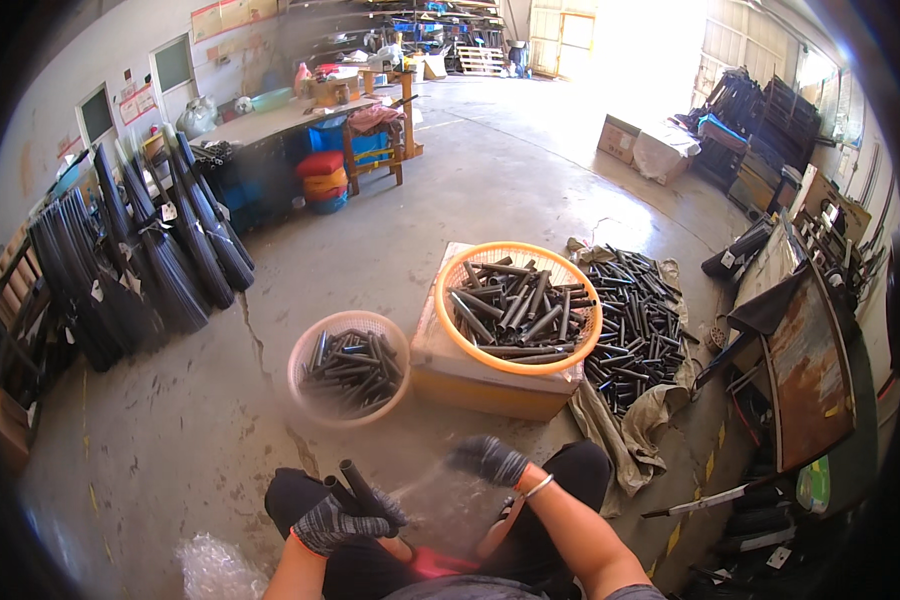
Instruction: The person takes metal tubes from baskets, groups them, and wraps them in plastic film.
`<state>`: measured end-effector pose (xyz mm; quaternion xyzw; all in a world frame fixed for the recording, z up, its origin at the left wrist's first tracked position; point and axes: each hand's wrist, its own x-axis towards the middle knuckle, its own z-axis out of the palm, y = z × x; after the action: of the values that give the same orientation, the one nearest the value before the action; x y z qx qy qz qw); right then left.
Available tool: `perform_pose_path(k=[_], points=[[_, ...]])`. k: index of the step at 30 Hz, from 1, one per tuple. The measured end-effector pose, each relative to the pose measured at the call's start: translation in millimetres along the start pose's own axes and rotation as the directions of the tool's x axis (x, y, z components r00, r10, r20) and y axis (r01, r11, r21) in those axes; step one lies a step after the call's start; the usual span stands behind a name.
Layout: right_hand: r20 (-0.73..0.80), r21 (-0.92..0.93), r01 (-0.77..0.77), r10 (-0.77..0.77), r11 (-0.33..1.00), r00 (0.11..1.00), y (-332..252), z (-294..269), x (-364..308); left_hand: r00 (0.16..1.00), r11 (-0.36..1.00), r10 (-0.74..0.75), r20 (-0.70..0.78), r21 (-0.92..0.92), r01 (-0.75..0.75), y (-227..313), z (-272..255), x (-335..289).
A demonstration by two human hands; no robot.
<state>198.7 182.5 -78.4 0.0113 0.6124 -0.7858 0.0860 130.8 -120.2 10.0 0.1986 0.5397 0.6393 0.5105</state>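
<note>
My left hand, in a dark glove with a grey and orange cuff, is closed round black tubes over my left thigh. At least two tube ends stick up out of its grip. Higher and to the right, my right hand is gloved too, its fingers drawn together and slightly blurred. A faint pale streak runs from it toward the tubes; whether it holds a thin strip there is not clear. In front, a pink basket of short black tubes stands on the floor. An orange-rimmed basket of similar tubes sits higher.
The orange-rimmed basket rests on a cardboard box. Many loose tubes lie on a cloth to the right. Clear plastic wrap lies at lower left. Bundled long black tubes lean at left; a rusty panel stands at right.
</note>
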Motion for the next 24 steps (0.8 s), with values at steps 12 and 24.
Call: perform_pose_path(k=[12,24], points=[[0.189,-0.405,0.324,-0.269,0.855,0.945,-72,82,-8,1.000,0.999,0.008,0.005,-0.053,-0.008,9,19,12],[-0.252,-0.669,-0.073,-0.133,0.740,0.959,20,-68,7,0.995,0.995,0.092,-0.050,-0.038,-0.094,-10,3,0]])
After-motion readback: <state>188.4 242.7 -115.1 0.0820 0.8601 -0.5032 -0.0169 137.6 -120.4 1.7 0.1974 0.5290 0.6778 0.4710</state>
